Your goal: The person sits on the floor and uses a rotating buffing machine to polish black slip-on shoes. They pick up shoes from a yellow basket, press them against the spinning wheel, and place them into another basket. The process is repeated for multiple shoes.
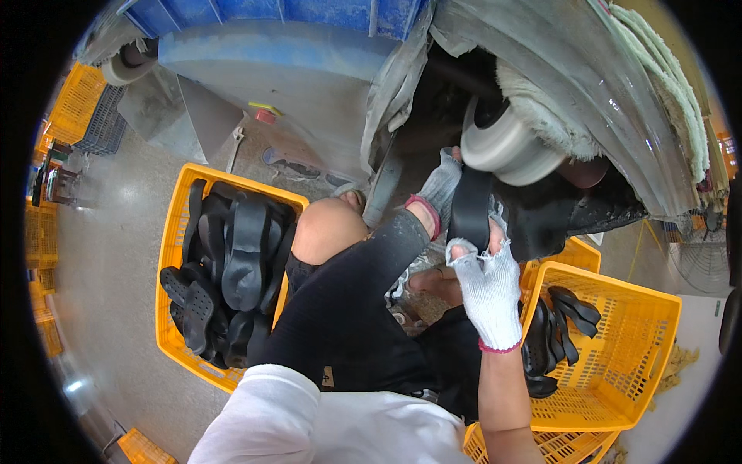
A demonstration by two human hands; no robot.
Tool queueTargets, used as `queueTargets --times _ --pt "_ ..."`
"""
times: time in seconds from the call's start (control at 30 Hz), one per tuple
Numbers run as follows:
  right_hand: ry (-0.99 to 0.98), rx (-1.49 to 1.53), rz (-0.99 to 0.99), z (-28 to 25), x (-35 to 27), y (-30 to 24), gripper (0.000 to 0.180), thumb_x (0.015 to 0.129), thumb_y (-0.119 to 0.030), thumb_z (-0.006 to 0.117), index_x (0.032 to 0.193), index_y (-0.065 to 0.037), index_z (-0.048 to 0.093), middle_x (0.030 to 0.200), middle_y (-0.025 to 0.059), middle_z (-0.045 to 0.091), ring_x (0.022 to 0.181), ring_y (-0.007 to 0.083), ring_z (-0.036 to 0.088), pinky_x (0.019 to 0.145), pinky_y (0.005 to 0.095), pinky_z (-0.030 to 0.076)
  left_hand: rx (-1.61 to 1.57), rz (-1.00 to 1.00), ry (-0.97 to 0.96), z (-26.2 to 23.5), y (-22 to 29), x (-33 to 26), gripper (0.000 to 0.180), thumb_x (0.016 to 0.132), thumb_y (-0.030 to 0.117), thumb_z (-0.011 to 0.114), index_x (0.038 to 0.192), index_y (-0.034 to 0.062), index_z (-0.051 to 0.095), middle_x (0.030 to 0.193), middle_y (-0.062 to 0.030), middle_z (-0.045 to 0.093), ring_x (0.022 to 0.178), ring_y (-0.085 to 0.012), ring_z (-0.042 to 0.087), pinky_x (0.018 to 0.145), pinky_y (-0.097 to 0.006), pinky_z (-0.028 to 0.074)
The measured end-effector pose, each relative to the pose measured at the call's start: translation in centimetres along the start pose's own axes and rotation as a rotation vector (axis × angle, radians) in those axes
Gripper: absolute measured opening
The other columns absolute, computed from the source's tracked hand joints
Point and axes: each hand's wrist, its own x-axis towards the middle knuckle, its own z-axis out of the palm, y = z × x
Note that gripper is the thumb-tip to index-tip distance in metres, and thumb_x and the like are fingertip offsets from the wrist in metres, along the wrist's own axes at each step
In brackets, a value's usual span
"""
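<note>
Both my hands wear knitted fingerless-tipped gloves and hold one black shoe insole (471,207). My left hand (442,188), in a greyish glove, is closed on the insole's far left side; some of its fingers are hidden. Closer to me, my right hand (488,282), in a white glove, grips the near end with thumb and fingers. Just right of the insole's far end is a round white wheel (510,147), blurred as if turning. Whether the insole touches it, I cannot tell.
A yellow crate (176,309) on the left is heaped with black insoles (247,251). On the right, another yellow crate (618,363) holds several black pieces (572,313). Plastic sheeting (572,69) hangs over the wheel. A blue bin (270,11) stands beyond; a fan (699,255) is far right.
</note>
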Motion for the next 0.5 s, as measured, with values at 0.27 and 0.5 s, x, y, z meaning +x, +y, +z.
queueTargets --times 0.27,0.5 --pt "0.161 0.141 -0.199 0.7 4.8 2.0 0.036 0.084 -0.006 0.077 0.117 0.001 0.067 0.100 0.0078 0.071 0.087 0.0147 0.064 0.081 0.0291 0.052 -0.729 -0.244 -0.103 -0.4 0.7 -1.8 0.050 0.111 0.042 0.026 0.125 0.0042 0.056 0.108 -0.0087 0.068 0.095 -0.0211 0.066 0.087 -0.034 0.053" --pt "0.045 0.709 0.254 2.1 8.6 1.6 0.048 0.086 -0.008 0.076 0.129 0.004 0.059 0.109 0.0070 0.068 0.095 0.0117 0.063 0.093 0.0294 0.048 -0.704 -0.520 -0.017 0.8 -1.5 0.9 0.080 0.104 0.066 0.019 0.149 0.0044 0.043 0.136 -0.0109 0.062 0.124 -0.0260 0.058 0.108 -0.036 0.042"
